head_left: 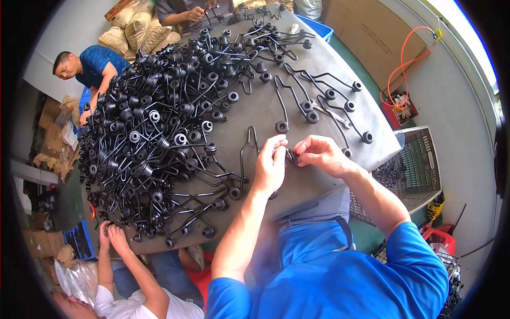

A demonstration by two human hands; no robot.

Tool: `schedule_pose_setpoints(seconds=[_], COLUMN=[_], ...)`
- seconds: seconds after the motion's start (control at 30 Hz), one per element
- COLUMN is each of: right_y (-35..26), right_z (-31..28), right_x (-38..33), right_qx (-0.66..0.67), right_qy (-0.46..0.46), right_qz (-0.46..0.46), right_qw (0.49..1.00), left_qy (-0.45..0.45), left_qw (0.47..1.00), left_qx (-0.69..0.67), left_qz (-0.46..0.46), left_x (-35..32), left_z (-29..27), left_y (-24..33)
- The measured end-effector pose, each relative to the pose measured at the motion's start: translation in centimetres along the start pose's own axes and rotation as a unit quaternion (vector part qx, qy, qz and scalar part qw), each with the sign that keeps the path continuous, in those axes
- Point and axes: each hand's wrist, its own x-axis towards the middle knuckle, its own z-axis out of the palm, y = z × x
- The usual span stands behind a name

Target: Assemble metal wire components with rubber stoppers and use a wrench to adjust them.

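Observation:
My left hand (271,164) and my right hand (323,154) meet over the near edge of the grey table (319,64). Both have their fingers closed on a small dark part (290,156), mostly covered by the fingertips, so its exact kind is unclear. Just beyond the hands lie several bent black rods (283,98) with round rubber bushings (282,127) on their ends. Another bent rod (243,151) lies left of my left hand. Beyond my right hand, a silvery flat tool (336,115) rests among the rods.
A large heap of black rods and bushings (159,106) covers the table's left side. Co-workers' hands work at the far edge (195,14) and near left (114,237); another person (98,66) leans in at left. A grey plastic crate (425,159) stands at right.

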Motion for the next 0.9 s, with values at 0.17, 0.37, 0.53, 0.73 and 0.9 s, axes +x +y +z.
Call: schedule_pose_setpoints(seconds=[0.17,0.37,0.53,0.73,0.9], right_y=[-1.2,-1.5,-1.0,-0.6,-0.7], right_z=[0.4,-0.1,0.1,0.1,0.0], right_x=[0.3,0.5,0.4,0.4,0.2], right_qx=[-0.023,-0.031,0.026,0.001,-0.039], right_qy=[0.023,0.029,0.031,0.035,0.030], right_qz=[0.079,0.128,0.056,0.034,0.070], right_qw=[0.996,0.991,0.998,0.999,0.996], left_qy=[0.016,0.019,0.017,0.021,0.017], left_qw=[1.000,1.000,0.999,1.000,1.000], left_qx=[-0.018,-0.011,-0.021,0.001,-0.002], left_qz=[0.006,0.012,-0.021,0.009,0.016], left_x=[0.0,0.1,0.1,0.1,0.4], left_z=[0.0,0.0,0.1,0.1,0.1], left_y=[-0.2,0.1,0.4,0.0,0.2])
